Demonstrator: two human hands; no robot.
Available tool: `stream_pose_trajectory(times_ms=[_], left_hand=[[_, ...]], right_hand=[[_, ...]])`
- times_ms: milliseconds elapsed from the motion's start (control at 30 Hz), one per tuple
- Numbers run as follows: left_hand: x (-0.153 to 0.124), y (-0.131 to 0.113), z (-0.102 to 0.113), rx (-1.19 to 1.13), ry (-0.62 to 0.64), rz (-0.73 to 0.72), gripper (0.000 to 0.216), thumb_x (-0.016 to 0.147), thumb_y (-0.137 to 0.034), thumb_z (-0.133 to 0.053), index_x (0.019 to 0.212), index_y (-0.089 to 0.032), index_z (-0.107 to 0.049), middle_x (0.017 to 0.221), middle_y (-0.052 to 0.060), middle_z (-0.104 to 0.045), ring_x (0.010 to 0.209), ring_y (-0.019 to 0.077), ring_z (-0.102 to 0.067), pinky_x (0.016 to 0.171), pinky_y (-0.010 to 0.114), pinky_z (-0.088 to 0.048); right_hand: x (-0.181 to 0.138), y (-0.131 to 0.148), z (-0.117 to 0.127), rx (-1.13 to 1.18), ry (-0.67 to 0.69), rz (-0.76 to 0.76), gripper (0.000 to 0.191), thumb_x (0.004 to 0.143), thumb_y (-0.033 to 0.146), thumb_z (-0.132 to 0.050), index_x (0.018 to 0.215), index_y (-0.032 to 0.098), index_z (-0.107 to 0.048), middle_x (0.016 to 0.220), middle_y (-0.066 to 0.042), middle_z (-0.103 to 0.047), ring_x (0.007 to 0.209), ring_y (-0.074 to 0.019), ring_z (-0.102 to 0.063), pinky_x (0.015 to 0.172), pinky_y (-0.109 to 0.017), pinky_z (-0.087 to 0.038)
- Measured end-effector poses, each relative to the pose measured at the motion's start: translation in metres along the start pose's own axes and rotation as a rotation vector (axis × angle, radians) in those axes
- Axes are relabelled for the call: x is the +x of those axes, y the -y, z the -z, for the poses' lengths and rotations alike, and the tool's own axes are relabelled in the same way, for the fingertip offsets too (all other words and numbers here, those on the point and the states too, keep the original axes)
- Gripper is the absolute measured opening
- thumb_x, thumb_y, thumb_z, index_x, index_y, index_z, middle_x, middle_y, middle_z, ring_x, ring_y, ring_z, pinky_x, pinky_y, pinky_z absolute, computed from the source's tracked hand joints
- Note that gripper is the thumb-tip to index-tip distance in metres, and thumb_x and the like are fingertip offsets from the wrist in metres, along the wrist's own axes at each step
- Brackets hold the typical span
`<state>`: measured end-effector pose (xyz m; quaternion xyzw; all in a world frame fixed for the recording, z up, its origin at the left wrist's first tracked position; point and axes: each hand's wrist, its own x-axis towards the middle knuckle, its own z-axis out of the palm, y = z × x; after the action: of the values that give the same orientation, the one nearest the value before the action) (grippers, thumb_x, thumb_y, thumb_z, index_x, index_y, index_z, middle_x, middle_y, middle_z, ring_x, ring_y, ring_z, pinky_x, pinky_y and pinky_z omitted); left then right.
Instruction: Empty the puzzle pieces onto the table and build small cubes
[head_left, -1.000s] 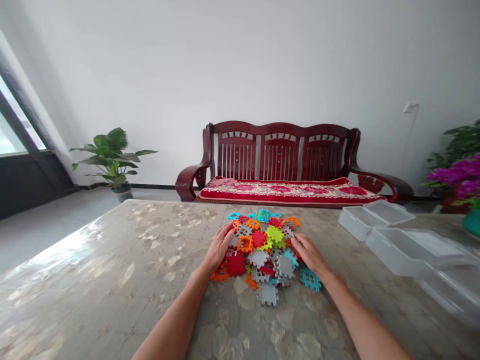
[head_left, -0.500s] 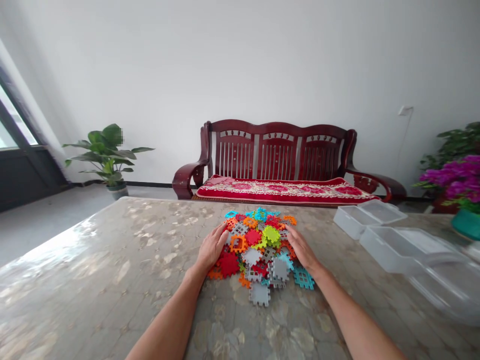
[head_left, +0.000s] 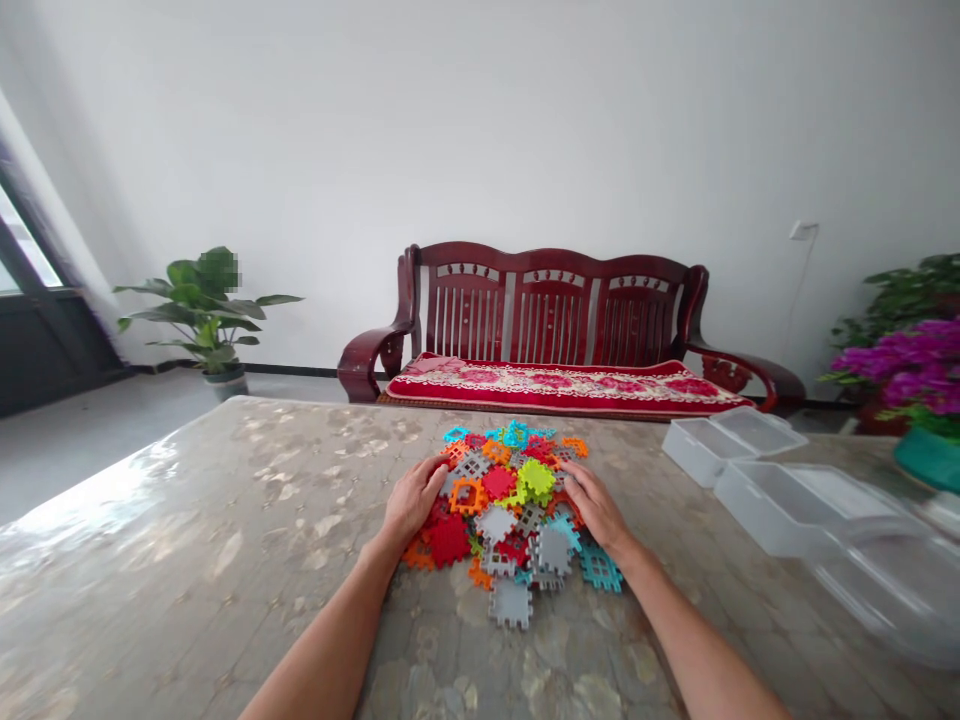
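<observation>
A heap of flat plastic interlocking tiles (head_left: 514,500) in red, orange, grey, teal and lime lies on the marble-patterned table (head_left: 225,540). My left hand (head_left: 411,499) rests palm down against the heap's left side, fingers stretched over red and orange pieces. My right hand (head_left: 596,506) lies flat against the right side, fingers extended toward the middle. Neither hand grips a piece. A single grey tile (head_left: 511,603) sits at the near edge of the heap, and a teal one (head_left: 601,568) lies by my right wrist.
Several clear plastic boxes (head_left: 780,495) stand on the table's right side. A teal pot of purple flowers (head_left: 919,400) is at far right. Beyond the table stand a dark red wooden bench (head_left: 555,330) with a red cushion and a potted green plant (head_left: 206,310).
Both hands have drawn slightly closer together against the heap. The camera has shifted a little, moving the scene leftward.
</observation>
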<state>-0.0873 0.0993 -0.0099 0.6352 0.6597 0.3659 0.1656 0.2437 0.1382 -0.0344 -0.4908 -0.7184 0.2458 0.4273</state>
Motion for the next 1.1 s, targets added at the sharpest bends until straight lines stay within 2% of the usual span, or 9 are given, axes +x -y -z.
stream_pose_trajectory(times_ms=[267,400,533,700,800,900,1000,1100], left_hand=[[0.006,0.007,-0.003,-0.122,-0.031,0.023,0.043,0.086,-0.047,-0.041,0.110,-0.022,-0.066,0.114,0.005,-0.069,0.107,0.0219,-0.061,0.098,0.033,-0.043],[0.009,0.008,-0.001,-0.186,-0.051,0.060,0.047,0.088,-0.051,-0.035,0.103,-0.021,-0.067,0.103,0.004,-0.072,0.099,0.0224,-0.064,0.091,0.032,-0.046],[0.010,0.007,0.000,-0.204,-0.089,0.079,0.048,0.088,-0.052,-0.033,0.092,-0.021,-0.069,0.090,0.003,-0.073,0.088,0.0218,-0.065,0.085,0.031,-0.048],[0.010,0.008,-0.002,-0.196,-0.114,0.099,0.044,0.087,-0.048,-0.035,0.089,-0.021,-0.069,0.087,0.002,-0.074,0.084,0.0205,-0.066,0.081,0.029,-0.048],[0.010,0.009,-0.003,-0.207,-0.114,0.112,0.042,0.086,-0.047,-0.037,0.090,-0.021,-0.069,0.087,0.002,-0.073,0.084,0.0201,-0.066,0.080,0.029,-0.048],[0.010,0.008,-0.003,-0.216,-0.116,0.124,0.040,0.086,-0.046,-0.037,0.091,-0.021,-0.069,0.086,0.002,-0.073,0.084,0.0199,-0.066,0.080,0.029,-0.048],[0.010,0.008,-0.003,-0.204,-0.126,0.128,0.039,0.086,-0.045,-0.038,0.090,-0.021,-0.069,0.084,0.001,-0.073,0.081,0.0198,-0.065,0.077,0.029,-0.048],[0.010,0.010,-0.004,-0.188,-0.124,0.128,0.039,0.085,-0.044,-0.039,0.090,-0.022,-0.070,0.083,0.001,-0.073,0.080,0.0198,-0.065,0.077,0.029,-0.048]], right_hand=[[-0.005,0.010,0.010,0.171,-0.069,-0.080,0.050,0.085,0.061,-0.048,0.113,0.024,-0.066,0.126,-0.008,-0.063,0.124,-0.0266,-0.050,0.110,-0.044,-0.035],[0.011,0.008,0.018,0.191,-0.145,-0.140,0.044,0.083,0.055,-0.052,0.110,0.023,-0.066,0.120,-0.009,-0.066,0.118,-0.0282,-0.056,0.104,-0.044,-0.042],[0.052,0.010,0.012,0.076,-0.051,-0.048,0.043,0.076,0.039,-0.058,0.115,0.023,-0.064,0.120,-0.008,-0.066,0.114,-0.0257,-0.059,0.102,-0.043,-0.043],[0.110,0.025,-0.024,-0.042,0.076,0.042,0.061,0.065,0.021,-0.061,0.126,0.023,-0.057,0.130,-0.008,-0.060,0.122,-0.0245,-0.053,0.107,-0.042,-0.037],[0.131,0.035,-0.042,0.005,0.203,0.001,0.070,0.059,0.015,-0.061,0.128,0.021,-0.056,0.130,-0.010,-0.060,0.117,-0.0258,-0.057,0.099,-0.040,-0.044],[0.139,0.041,-0.052,0.035,0.273,-0.023,0.061,0.056,0.012,-0.061,0.117,0.019,-0.064,0.115,-0.008,-0.069,0.100,-0.0241,-0.065,0.087,-0.035,-0.051],[0.136,0.045,-0.055,0.033,0.261,-0.004,0.040,0.055,0.012,-0.061,0.093,0.018,-0.072,0.092,-0.004,-0.074,0.085,-0.0217,-0.067,0.080,-0.031,-0.052],[0.130,0.047,-0.051,0.031,0.237,-0.015,0.024,0.056,0.013,-0.059,0.076,0.017,-0.072,0.073,-0.001,-0.072,0.068,-0.0186,-0.065,0.067,-0.028,-0.052]])
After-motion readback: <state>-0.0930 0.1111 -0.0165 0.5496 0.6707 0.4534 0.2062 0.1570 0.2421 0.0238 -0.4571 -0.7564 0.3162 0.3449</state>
